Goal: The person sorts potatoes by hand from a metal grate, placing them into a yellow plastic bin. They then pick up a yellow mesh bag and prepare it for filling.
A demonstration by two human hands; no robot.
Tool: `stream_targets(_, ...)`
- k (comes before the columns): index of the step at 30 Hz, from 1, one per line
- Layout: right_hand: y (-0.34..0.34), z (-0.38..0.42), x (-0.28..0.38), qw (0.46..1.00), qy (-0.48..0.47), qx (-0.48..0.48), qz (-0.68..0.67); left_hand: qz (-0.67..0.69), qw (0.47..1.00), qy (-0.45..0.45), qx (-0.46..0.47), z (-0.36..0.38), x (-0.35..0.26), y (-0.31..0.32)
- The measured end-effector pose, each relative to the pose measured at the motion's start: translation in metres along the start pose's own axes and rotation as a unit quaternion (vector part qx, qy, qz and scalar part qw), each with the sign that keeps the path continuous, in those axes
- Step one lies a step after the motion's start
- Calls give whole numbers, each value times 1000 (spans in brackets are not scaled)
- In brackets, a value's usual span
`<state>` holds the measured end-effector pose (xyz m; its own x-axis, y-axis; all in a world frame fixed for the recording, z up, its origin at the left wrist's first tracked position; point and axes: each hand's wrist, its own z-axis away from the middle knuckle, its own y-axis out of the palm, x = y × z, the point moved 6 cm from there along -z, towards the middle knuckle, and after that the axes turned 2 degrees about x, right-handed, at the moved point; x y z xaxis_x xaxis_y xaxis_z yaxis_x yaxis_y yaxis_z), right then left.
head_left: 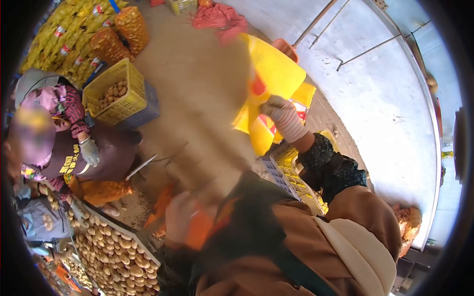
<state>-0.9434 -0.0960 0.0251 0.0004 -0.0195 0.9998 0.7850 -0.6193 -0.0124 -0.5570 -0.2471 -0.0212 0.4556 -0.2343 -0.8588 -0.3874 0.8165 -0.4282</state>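
My right hand [282, 117], in a pale glove with a banded cuff, is closed on a yellow bag [274, 61] with red and white print. More yellow printed bags [302, 98] lie under and beside it, above stacked crates [286, 163]. My left hand [180, 214] is smeared by motion low in the view, left of my body. Something orange [200, 227] is right by it, also blurred. Whether those fingers hold it cannot be made out.
At lower left, potatoes [116, 251] fill a sorting table. A co-worker in a dark apron [94, 163] sits above it, near a yellow crate of potatoes [106, 106]. Filled yellow sacks [64, 37] are stacked behind. A white wall [375, 113] curves along the right.
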Motion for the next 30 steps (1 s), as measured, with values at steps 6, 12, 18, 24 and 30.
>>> stream_targets(6, 227, 84, 25, 936, -145, 320, 27, 455, 884, 102, 43, -11, -91, -37)
stream_targets(12, 324, 164, 46, 745, -364, 419, 370, 74, 989, 124, -27, 10, -44, -54)
stream_targets(18, 231, 136, 99, 800, -381, 132, 444, 6, 968, 194, -161, 52, -38, -83)
stream_targets(24, 186, 56, -44, 967, -6, 247, 53, 110, 962, 161, -193, 82, -57, -109)
stream_targets(30, 257, 3, -141, 931, 190, 307, -51, 63, 933, 261, -238, 128, -77, -139)
